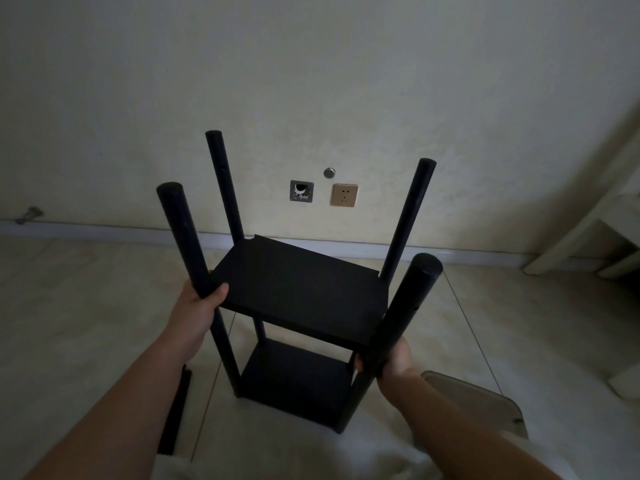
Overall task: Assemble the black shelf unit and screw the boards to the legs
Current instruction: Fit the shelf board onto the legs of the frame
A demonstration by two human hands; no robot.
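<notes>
The left hand [194, 317] was wrapped around the near-left leg [187, 244] beside the upper board [301, 289]. The shelf unit [294, 375] stood on the floor [86, 306]. The right hand [391, 358] clamped the near-right leg [405, 306].

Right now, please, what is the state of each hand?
Left hand: closed, grip around the near-left round black leg of the black shelf unit.
Right hand: closed, grip around the near-right round black leg.
</notes>
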